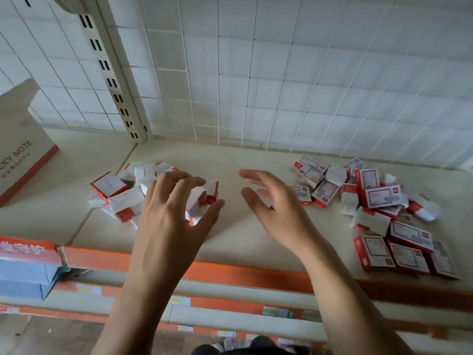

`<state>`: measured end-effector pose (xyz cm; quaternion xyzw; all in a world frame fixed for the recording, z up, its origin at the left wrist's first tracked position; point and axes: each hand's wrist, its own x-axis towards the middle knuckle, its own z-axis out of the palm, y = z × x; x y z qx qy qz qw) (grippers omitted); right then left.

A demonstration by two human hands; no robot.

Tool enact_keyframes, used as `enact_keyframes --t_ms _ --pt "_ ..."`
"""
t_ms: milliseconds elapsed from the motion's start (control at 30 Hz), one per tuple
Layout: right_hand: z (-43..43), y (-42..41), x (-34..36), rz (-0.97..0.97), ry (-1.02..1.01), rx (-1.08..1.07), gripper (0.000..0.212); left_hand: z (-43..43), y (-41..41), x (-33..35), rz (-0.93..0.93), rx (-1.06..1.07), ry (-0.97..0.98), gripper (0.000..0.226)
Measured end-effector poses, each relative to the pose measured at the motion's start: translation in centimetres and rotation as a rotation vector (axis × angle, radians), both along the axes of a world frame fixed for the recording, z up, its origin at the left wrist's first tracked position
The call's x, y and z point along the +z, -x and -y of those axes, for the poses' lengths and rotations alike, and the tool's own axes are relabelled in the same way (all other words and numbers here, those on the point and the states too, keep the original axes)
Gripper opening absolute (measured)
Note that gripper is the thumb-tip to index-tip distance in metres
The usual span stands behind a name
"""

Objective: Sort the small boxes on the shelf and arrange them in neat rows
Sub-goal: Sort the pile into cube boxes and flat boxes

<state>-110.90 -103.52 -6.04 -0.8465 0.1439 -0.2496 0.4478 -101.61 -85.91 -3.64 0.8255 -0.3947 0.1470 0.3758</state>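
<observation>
**Hands poised between two heaps of small boxes**

Head view: your left hand (pixel 169 208) arches over the tumbled left heap (pixel 115 190) on the shelf (pixel 243 160), fingers spread and bent across it; whether they grip a box cannot be told. Your right hand (pixel 276 208) hangs released and empty over bare shelf. The scattered right heap (pixel 378 201) lies at three o'clock of it, just beside, its boxes pointing every way. That heap looks like the right hand's reach; the left covers its own.

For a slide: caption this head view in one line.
Left hand above a box heap, right hand open over the shelf, second heap at right.
</observation>
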Motion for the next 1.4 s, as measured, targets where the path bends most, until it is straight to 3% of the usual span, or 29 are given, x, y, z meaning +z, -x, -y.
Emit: enact_keyframes --t_ms 100,333,533,700,833,1000,1133,1267,1400 --pt "1.1 2.6 0.9 0.022 -0.01 -0.104 0.028 2.5 1.1 0.2 0.019 -0.132 0.009 0.03" --pt "3.8 9.8 2.1 0.01 0.155 -0.284 0.031 9.6 3.6 -1.7 0.032 -0.385 -0.181 0.034" --pt "6.2 14.1 2.4 -0.034 0.256 -0.446 0.034 14.7 4.2 -2.6 0.083 -0.429 -0.366 0.045" --pt "8.6 15.7 1.7 -0.037 0.386 -0.699 0.029 16.7 4.7 -3.7 0.026 -0.407 -0.556 0.059" --pt "10.3 15.5 0.7 -0.15 0.413 -0.772 0.04 16.4 4.8 -3.7 0.023 -0.373 -0.531 0.036" --pt "11.0 13.4 -1.0 -0.306 0.409 -0.809 0.06 14.5 4.4 -3.2 -0.007 -0.396 -0.467 0.034" --pt "10.0 12.9 -1.4 -0.214 0.389 -0.853 0.051 13.6 4.3 -2.0 -0.032 -0.428 -0.357 0.032" --pt "8.4 13.5 -1.3 -0.06 0.406 -0.767 0.049 13.7 5.0 -1.1 -0.011 -0.478 -0.246 0.028" --pt "8.2 14.8 -0.9 -0.036 0.371 -0.73 0.051 14.1 6.7 -0.5 0.025 -0.511 -0.193 0.029"
